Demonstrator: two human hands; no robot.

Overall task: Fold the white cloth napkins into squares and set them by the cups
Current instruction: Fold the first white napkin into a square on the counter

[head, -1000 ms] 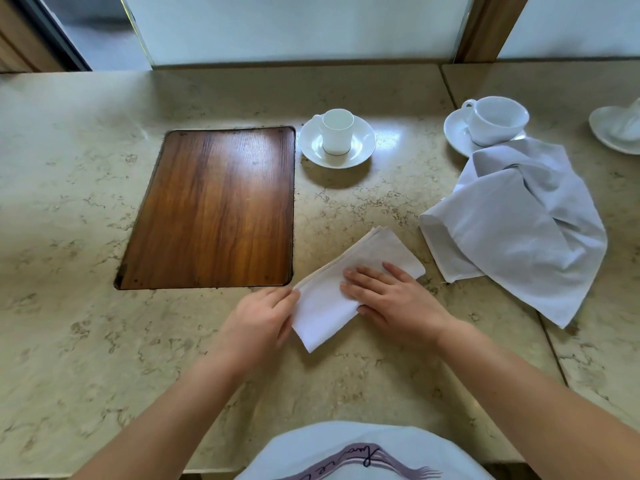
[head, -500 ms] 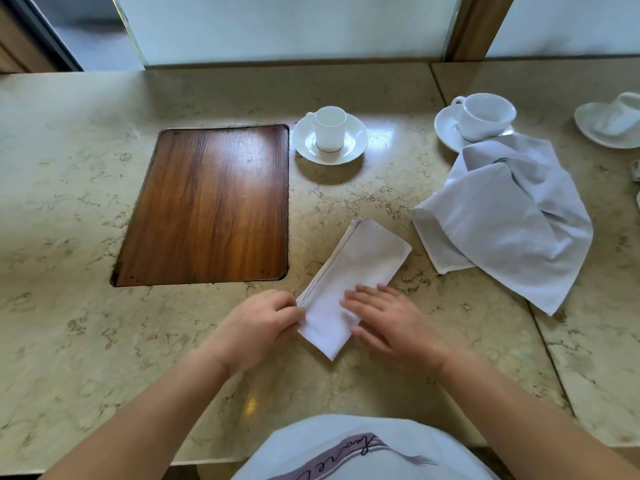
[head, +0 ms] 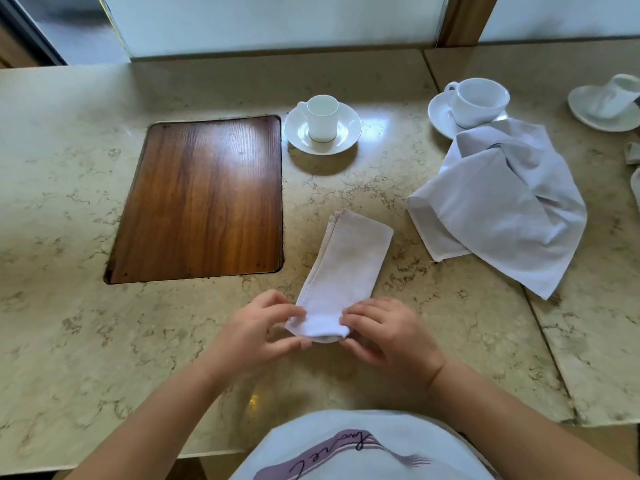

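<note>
A white napkin (head: pixel 348 268), folded into a long strip, lies slanted on the marble counter. Its near end is lifted off the stone. My left hand (head: pixel 256 329) pinches that end at its left corner and my right hand (head: pixel 384 332) pinches it at the right corner. A second white napkin (head: pixel 502 206) lies crumpled and unfolded to the right, its top edge over the saucer of a wide white cup (head: pixel 479 100). A small white cup (head: pixel 322 117) stands on its saucer straight beyond the strip.
A dark wooden panel (head: pixel 204 199) is set into the counter (head: pixel 69 306) on the left. A third cup on a saucer (head: pixel 613 102) sits at the far right edge, past a seam in the counter. A window wall runs along the back.
Both hands slid down from the middle of the strip to its near end and lifted that end off the counter. The strip now lies more upright in view.
</note>
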